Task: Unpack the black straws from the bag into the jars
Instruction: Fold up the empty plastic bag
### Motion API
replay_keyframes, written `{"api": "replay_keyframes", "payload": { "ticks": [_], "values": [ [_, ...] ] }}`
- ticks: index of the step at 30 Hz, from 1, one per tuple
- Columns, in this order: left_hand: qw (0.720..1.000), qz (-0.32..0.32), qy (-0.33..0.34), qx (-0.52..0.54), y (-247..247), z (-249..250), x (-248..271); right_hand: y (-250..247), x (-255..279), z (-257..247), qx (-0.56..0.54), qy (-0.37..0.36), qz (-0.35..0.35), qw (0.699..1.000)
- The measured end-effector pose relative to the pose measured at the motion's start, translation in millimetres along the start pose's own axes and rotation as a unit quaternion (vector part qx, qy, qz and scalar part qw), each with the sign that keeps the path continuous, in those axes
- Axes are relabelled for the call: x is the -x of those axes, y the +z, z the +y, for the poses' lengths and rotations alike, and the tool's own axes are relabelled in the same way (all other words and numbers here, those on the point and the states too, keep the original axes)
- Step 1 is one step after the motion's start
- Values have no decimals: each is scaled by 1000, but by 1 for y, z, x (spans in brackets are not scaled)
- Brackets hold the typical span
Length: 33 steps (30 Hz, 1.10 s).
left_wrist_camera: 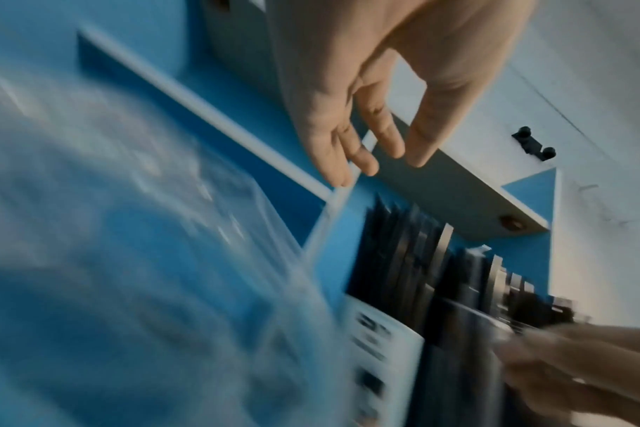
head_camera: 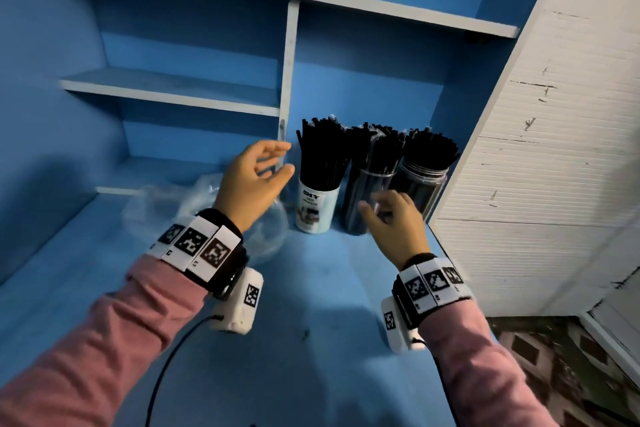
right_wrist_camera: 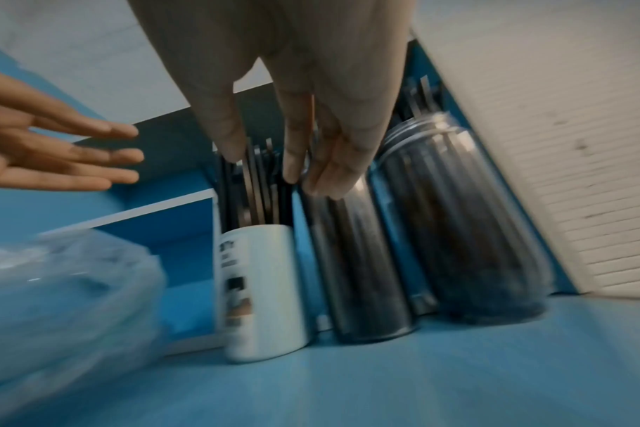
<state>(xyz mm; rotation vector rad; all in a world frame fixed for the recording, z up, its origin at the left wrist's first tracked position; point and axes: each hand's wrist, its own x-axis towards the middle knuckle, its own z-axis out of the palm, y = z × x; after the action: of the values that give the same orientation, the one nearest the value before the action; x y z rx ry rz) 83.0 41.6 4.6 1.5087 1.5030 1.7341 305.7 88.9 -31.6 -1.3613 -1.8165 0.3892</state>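
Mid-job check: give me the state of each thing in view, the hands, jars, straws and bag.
left hand: open, holds nothing, raised beside the white jar
right hand: open, empty, in front of the middle jar
white jar: upright, full of black straws
middle jar: clear, upright, full of straws
right jar: clear, upright, full of straws
plastic bag: crumpled on the blue surface, no straws visible in it

Three containers of black straws on a blue shelf, both hands raised before them.

A white labelled jar (head_camera: pixel 317 206) and two clear jars (head_camera: pixel 367 198) (head_camera: pixel 420 189) are seen side by side, each packed with black straws (head_camera: pixel 323 149). The left hand (head_camera: pixel 254 180) is held with relaxed fingers just left of the white jar, over a crumpled clear plastic bag (head_camera: pixel 194 198). The right hand (head_camera: pixel 393 225) is held in front of the clear jars, nothing gripped.
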Motion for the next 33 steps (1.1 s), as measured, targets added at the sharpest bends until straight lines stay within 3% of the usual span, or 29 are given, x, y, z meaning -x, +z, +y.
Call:
{"api": "replay_keyframes", "payload": {
  "ticks": [5,9,12,16,20,25,33],
  "values": [
    [995,15,23,-91,-66,-5,-6,46,10,-43,6,-6,-165,986],
    [990,-36,-46,-128,-103,-34,-4,77,10,-60,89,32,-279,956],
    [989,-48,-85,-108,-117,-51,6,90,12,-66,128,52,-322,937],
    [992,-37,-106,-62,-117,-56,17,95,12,-76,60,69,-310,947],
    [995,-26,-91,-7,-104,-51,27,86,12,-88,-87,79,-235,965],
    [996,-33,-56,53,-78,-38,38,75,24,-109,-231,52,-211,948],
    [990,-79,-38,110,-56,-29,47,64,34,-124,-293,39,-180,938]
  ]
}}
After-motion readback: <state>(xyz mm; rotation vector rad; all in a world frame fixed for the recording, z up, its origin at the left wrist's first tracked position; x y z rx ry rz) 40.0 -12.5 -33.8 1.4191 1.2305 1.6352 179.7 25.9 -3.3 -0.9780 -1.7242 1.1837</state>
